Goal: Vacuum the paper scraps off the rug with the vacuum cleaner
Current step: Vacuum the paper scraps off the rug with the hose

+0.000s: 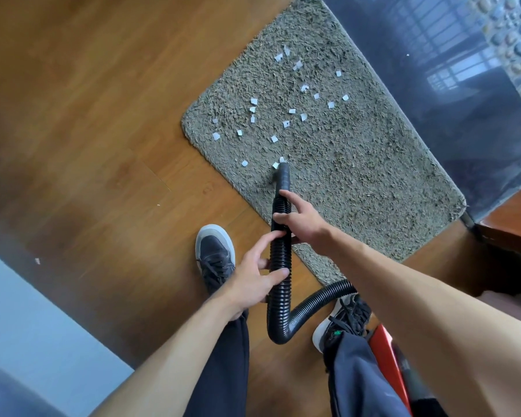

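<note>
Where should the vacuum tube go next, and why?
Probably nudge the nozzle a little forward: two paper scraps lie right at its tip, and many more sit farther up the rug. The left hand and right hand grip the hose, so a small push should do.

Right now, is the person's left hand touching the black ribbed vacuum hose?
Touching: the head view shows the left hand curled round the black ribbed vacuum hose.

Home interior, wood-plank floor (88, 130), shaggy rug (358, 176)
</note>
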`<state>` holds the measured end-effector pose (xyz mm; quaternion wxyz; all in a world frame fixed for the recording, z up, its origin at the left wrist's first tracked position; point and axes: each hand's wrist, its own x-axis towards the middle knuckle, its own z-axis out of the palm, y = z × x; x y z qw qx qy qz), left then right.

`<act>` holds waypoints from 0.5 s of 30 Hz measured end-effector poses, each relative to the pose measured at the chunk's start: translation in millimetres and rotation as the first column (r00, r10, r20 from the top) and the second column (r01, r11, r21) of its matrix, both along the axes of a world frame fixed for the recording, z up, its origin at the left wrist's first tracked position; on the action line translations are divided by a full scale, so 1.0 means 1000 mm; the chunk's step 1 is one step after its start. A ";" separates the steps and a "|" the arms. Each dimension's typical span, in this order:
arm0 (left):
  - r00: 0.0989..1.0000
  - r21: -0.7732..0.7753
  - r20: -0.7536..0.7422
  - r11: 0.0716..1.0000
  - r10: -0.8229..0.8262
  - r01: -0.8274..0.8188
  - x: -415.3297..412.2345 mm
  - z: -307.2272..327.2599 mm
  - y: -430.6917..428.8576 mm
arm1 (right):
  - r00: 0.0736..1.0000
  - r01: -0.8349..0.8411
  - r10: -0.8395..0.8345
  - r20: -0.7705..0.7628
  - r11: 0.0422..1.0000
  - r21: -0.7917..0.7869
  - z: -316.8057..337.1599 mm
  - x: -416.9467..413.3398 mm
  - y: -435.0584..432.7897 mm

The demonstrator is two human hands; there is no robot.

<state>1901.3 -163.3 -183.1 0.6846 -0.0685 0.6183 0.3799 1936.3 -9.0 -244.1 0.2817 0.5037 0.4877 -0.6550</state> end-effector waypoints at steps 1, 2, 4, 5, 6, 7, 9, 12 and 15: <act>1.000 0.002 0.002 1.000 0.006 -0.006 0.001 0.000 0.000 | 1.000 -0.012 0.012 -0.003 1.000 0.006 0.001 -0.001 0.000; 1.000 0.001 0.000 1.000 0.011 -0.011 0.002 0.000 0.000 | 1.000 -0.020 0.020 -0.005 1.000 0.014 0.001 -0.002 0.000; 1.000 -0.002 0.002 1.000 0.024 -0.024 0.000 0.000 0.001 | 1.000 -0.017 0.017 -0.006 1.000 0.021 0.001 -0.005 -0.001; 1.000 -0.001 0.004 1.000 0.027 -0.027 -0.001 0.000 0.001 | 1.000 -0.011 0.011 -0.005 1.000 0.021 0.001 -0.007 0.000; 1.000 -0.002 0.007 1.000 0.025 -0.025 -0.004 0.000 0.002 | 1.000 -0.007 0.008 -0.006 1.000 0.022 0.001 -0.008 0.000; 1.000 -0.003 0.009 1.000 0.019 -0.019 -0.006 0.000 0.003 | 1.000 -0.006 0.006 -0.005 1.000 0.024 0.000 -0.009 0.001; 1.000 -0.003 0.009 1.000 0.008 -0.008 -0.009 -0.001 0.005 | 1.000 -0.002 0.002 -0.008 0.999 0.032 0.000 -0.010 0.003; 1.000 -0.002 0.016 1.000 -0.007 0.007 -0.012 0.000 0.006 | 1.000 0.021 -0.021 -0.006 0.999 0.040 0.000 -0.008 0.004; 0.999 -0.004 0.039 1.000 -0.012 0.012 -0.009 0.002 0.006 | 1.000 0.021 -0.021 0.007 0.999 0.036 0.001 -0.004 0.002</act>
